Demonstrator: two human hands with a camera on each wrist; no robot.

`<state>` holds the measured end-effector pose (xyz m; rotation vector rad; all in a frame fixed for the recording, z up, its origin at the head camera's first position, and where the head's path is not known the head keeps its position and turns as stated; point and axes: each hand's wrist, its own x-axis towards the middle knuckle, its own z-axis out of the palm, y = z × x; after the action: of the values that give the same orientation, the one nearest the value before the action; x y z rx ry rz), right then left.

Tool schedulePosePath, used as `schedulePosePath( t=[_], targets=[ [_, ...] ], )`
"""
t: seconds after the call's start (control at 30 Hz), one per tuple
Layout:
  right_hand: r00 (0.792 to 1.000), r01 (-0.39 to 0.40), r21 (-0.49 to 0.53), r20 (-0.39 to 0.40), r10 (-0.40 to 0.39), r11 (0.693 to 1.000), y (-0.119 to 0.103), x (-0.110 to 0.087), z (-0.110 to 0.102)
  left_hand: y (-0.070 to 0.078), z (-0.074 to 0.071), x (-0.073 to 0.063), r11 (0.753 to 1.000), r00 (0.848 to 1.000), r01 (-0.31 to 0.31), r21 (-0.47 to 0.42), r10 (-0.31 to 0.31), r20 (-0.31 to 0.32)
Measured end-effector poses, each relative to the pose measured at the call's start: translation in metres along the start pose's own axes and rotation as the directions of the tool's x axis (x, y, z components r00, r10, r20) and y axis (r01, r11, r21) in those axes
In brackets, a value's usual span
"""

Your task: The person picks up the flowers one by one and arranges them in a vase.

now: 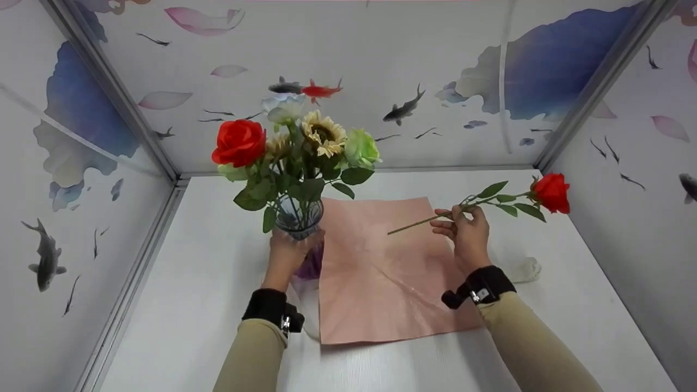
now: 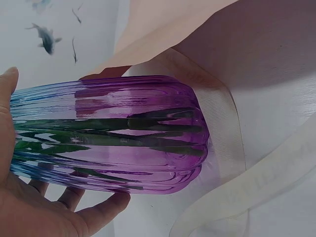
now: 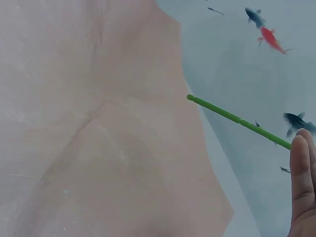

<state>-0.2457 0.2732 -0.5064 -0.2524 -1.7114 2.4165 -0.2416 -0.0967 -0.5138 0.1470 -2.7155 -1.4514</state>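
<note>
My left hand (image 1: 291, 253) grips a ribbed glass vase (image 2: 118, 133), blue at the neck and purple at the base, with green stems showing inside. Out of its mouth rise a red rose (image 1: 239, 142), a cream sunflower (image 1: 323, 134), a pale green flower (image 1: 361, 148) and a whitish bloom (image 1: 284, 108). To the right, my right hand (image 1: 469, 234) pinches a single red rose (image 1: 551, 193) by its stem. The bloom points right; the bare stem end (image 3: 217, 109) points left, above the pink paper. In the right wrist view only some fingers show.
A creased sheet of pink wrapping paper (image 1: 375, 294) lies on the white table (image 1: 179, 305), right of the vase. Pale ribbon (image 2: 222, 128) lies by the vase base. A whitish bundle (image 1: 528, 269) sits beyond the paper's right side. Printed panels (image 1: 348, 43) enclose the table's back and sides.
</note>
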Motion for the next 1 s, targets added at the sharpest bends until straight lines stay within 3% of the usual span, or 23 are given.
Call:
schedulePosePath(
  t=[0.53,0.77,1.0],
  targets=[
    [0.987,0.158,-0.041,0.028,-0.157,0.987,-0.037,0.003,0.02,0.001,-0.001,0.001,0.998,0.998,0.056,-0.032,-0.056,0.017],
    [0.975,0.206,-0.017,0.095,-0.203,0.978,-0.053,-0.003,0.035,0.0,0.0,0.001,0.998,0.999,0.053,-0.043,-0.053,0.007],
    [0.948,0.263,0.038,0.176,-0.265,0.964,-0.063,-0.009,0.053,0.0,0.0,0.0,0.991,0.995,0.1,-0.092,-0.1,0.014]
  ],
)
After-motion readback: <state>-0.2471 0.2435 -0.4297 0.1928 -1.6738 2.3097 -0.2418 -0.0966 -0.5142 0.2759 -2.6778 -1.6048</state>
